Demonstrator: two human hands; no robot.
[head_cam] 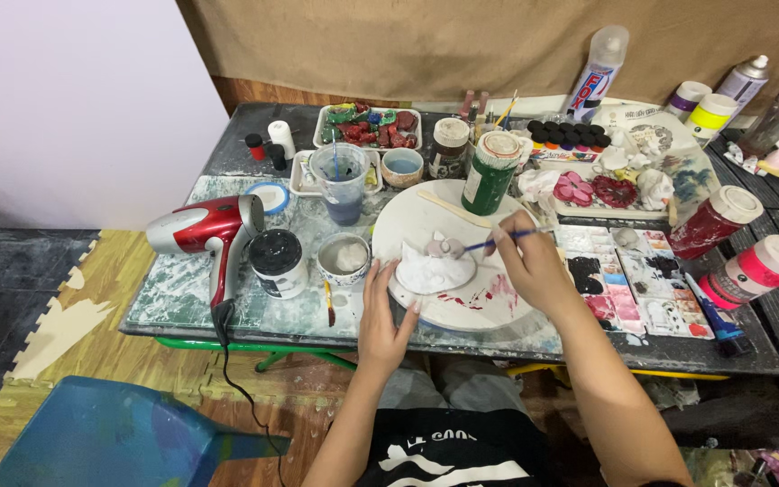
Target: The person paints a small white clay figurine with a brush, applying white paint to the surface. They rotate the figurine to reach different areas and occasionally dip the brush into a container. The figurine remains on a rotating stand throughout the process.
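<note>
A small white plaster figure (435, 266) lies on a round white board (489, 311) smeared with red paint. My left hand (382, 311) rests on the board's left rim, fingertips touching the figure's edge. My right hand (529, 261) grips a thin blue paintbrush (496, 240), its tip at the top of the figure. A flat wooden stick (454, 209) lies on the far part of the board.
A red hair dryer (209, 230) lies at the left, its cord hanging off the table. Paint jars (277, 261), a cup of water (342, 185), a green bottle (489, 171), a mixing palette (633, 280) and red bottles (719, 221) crowd the table. A blue stool (110, 437) stands below left.
</note>
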